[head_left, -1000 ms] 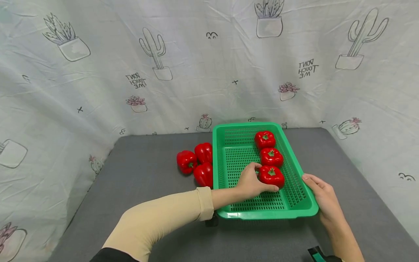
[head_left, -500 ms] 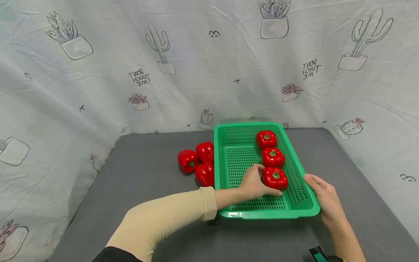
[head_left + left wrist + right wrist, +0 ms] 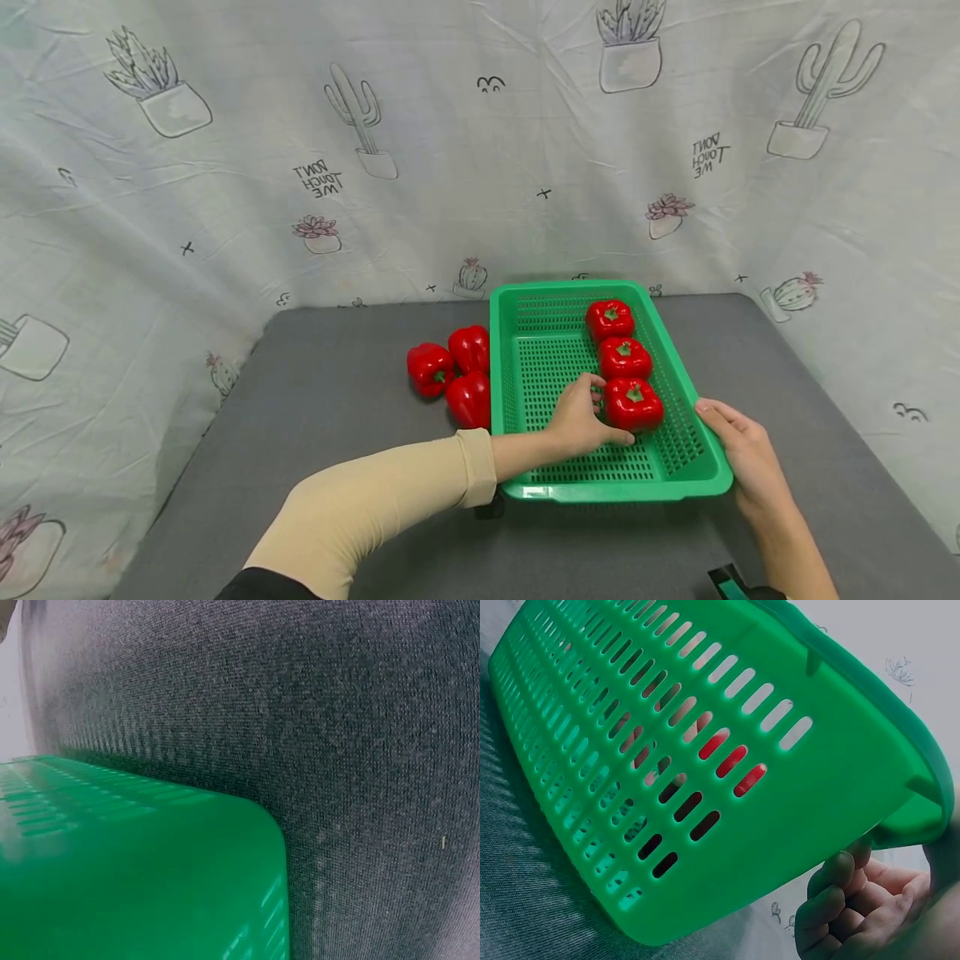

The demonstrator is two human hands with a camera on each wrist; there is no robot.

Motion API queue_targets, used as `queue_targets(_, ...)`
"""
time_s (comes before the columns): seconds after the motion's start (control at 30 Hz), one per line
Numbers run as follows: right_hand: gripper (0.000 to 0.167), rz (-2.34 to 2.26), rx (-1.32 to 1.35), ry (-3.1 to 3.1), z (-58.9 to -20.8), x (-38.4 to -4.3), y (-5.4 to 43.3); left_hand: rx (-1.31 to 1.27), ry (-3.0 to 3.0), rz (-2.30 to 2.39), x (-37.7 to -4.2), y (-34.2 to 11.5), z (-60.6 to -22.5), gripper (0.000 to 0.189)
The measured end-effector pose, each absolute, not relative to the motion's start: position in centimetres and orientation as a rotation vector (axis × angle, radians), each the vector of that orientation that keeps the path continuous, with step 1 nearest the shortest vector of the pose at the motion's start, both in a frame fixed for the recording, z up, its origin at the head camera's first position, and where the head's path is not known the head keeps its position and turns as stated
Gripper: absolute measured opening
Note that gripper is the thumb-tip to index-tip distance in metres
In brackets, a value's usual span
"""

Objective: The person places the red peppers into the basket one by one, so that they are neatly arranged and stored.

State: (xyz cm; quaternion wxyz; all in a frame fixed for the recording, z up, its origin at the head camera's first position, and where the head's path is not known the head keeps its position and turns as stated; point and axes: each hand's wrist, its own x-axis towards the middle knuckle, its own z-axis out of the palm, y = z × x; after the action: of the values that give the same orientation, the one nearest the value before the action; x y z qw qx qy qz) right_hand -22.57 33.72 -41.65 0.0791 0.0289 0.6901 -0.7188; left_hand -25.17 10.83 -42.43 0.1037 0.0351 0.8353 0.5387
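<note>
In the head view, my left hand (image 3: 579,421) reaches over a green plastic basket (image 3: 570,493), thumb and fingers spread at the left side of a red bell pepper (image 3: 633,406). That pepper is the nearest in a row of 3 along the basket's right side, behind it a middle pepper (image 3: 625,358) and a far pepper (image 3: 610,320). My right hand (image 3: 750,454) holds the basket's right rim, thumb on top. The right wrist view has its curled fingers (image 3: 847,892) under the rim, beside the slotted wall. In the left wrist view only the basket's outer wall (image 3: 150,877) shows, not the hand.
To the left of the basket, 3 more red peppers (image 3: 430,369) lie clustered on the grey cloth-covered table (image 3: 337,375), close against its wall. Behind stands a pale curtain (image 3: 450,150) printed with cacti. A dark strap piece (image 3: 727,581) shows by the right forearm.
The nearest pepper has shifted right and slightly away, up against the middle one. My left hand has loosened from it, its thumb drawing back left. The right hand stays on the rim.
</note>
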Motion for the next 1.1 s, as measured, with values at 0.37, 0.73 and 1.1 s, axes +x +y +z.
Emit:
queue_targets(0.37, 0.013, -2.125, 0.132, 2.102, -41.6, -22.5, 33.7, 0.130, 2.378, 1.635, -25.1, 10.9, -42.4, 0.065)
queue_targets(0.73, 0.012, -2.152, 0.134, 2.041, -41.3, -22.6, 33.7, 0.148, 2.364, 1.595, -24.9, 10.8, -41.9, 0.067)
queue_targets(1.1, 0.011, -2.134, 0.160, 2.051, -41.1, -22.7, 33.8, 0.156, 2.383, 1.473, -25.0, 10.0, -40.8, 0.074)
